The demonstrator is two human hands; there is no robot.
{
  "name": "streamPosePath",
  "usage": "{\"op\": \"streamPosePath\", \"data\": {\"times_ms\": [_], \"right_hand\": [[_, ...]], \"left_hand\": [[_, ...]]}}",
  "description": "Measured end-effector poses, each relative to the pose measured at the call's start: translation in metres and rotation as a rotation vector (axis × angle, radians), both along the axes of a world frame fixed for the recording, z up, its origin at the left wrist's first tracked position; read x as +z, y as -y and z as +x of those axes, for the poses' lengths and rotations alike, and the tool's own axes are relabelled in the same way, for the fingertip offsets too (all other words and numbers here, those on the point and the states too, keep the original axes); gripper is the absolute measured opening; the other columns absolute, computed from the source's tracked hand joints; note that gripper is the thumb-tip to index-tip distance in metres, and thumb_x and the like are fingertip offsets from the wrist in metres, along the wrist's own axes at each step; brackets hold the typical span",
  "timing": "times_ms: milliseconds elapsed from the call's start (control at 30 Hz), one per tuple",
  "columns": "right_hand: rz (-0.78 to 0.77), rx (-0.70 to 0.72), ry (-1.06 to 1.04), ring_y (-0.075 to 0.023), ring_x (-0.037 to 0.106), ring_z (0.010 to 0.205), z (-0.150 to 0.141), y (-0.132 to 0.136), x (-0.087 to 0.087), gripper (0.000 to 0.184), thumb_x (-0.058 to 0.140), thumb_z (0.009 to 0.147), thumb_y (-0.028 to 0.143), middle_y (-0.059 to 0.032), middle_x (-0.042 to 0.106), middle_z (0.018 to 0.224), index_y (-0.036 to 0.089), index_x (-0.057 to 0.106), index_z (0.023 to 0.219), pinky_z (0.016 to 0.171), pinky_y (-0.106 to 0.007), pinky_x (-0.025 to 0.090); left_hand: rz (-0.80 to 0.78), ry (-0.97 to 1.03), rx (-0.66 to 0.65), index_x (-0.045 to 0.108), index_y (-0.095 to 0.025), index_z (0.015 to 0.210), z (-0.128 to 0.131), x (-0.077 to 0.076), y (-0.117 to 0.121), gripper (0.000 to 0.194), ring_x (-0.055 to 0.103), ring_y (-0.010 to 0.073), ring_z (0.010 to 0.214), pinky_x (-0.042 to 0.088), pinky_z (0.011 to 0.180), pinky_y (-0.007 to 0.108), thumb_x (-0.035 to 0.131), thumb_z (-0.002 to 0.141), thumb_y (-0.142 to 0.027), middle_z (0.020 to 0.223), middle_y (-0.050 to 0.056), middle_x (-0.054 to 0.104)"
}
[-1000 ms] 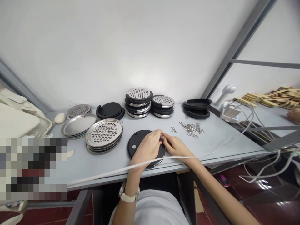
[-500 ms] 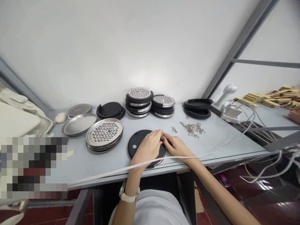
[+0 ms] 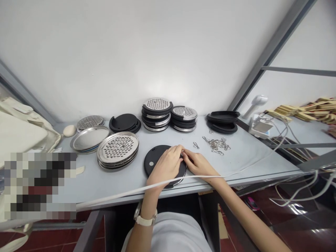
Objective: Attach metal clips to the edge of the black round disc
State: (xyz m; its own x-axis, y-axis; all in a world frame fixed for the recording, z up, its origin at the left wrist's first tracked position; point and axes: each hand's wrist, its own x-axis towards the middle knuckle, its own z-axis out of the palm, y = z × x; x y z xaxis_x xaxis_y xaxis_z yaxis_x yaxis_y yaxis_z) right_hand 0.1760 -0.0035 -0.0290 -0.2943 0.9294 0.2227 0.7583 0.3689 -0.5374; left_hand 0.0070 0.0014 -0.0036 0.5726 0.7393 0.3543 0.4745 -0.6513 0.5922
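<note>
A black round disc (image 3: 151, 172) with a small pale dot and a metal rim lies at the front of the table. My left hand (image 3: 168, 163) rests across it, fingers bent and closed at its right edge. My right hand (image 3: 197, 162) meets those fingertips there, thumb and finger pinched on a small shiny metal piece (image 3: 181, 154), probably a clip; most of it is hidden by the fingers. Just beyond, a single metal snap clip (image 3: 195, 145) lies apart from a heap of metal clips (image 3: 216, 144).
Round metal grater plates (image 3: 118, 148) are stacked on the left, near plain metal discs (image 3: 91, 138). Along the wall stand black discs (image 3: 124, 123), two piles of graters in black rims (image 3: 156, 113) (image 3: 184, 117) and black rings (image 3: 222, 122). A white cable (image 3: 244, 170) crosses in front of my wrists.
Both hands stay at the disc's right edge with almost no movement. The whole view has shifted very slightly.
</note>
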Motion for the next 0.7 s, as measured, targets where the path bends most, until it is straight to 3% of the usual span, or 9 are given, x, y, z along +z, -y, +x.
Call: {"op": "streamPosePath", "data": {"times_ms": [700], "right_hand": [[-0.025,-0.011,0.003,-0.0178,0.060,0.063,-0.0003,0.0004,0.0009,0.027,0.030,0.095,0.031,-0.0049,0.065,0.075,0.019,0.053,0.088,0.061,-0.025,0.039]], "left_hand": [[-0.038,0.083,-0.037,0.046,-0.021,0.113,-0.0007,-0.0033,-0.0021,0.030,0.052,0.0191,0.105,0.044,0.091,0.035,0.041,0.088,-0.006,0.109,0.005,0.056]]}}
